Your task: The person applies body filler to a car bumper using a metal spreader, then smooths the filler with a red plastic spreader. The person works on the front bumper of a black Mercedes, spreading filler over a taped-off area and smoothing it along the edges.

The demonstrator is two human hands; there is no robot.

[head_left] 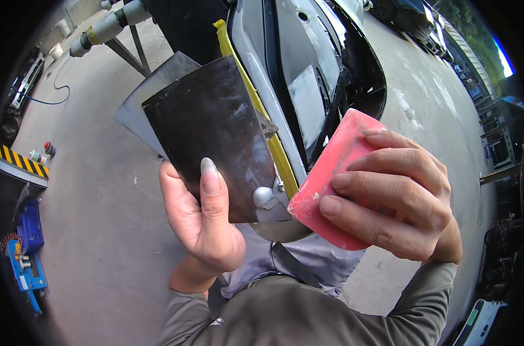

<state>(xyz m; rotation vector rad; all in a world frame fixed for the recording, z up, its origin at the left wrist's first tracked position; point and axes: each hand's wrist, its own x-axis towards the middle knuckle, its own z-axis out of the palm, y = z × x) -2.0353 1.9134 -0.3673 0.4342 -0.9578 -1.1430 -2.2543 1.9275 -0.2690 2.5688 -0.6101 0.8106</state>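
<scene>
My left hand (207,225) grips a dark, flat mixing board (207,127), its thumb pressed on the front face. Behind that board a lighter grey flat sheet (138,112) fans out to the upper left. A dab of grey putty (263,198) sits on the board's lower right corner. In my right hand (397,199) is a pink, flexible-looking putty spreader (340,158), pinched between the fingers and a hidden thumb. Its lower left corner comes close to the putty corner; I cannot tell whether they touch. Beyond both hands stands a grey-primed car body panel (308,43).
Yellow masking (253,95) runs along the panel's left edge, and a black curved trim (377,75) borders its right. A pipe-framed stand (109,29) is at upper left. Blue crate (31,225) and blue tool (28,271) lie far left. Cars stand on the concrete floor (100,190) behind.
</scene>
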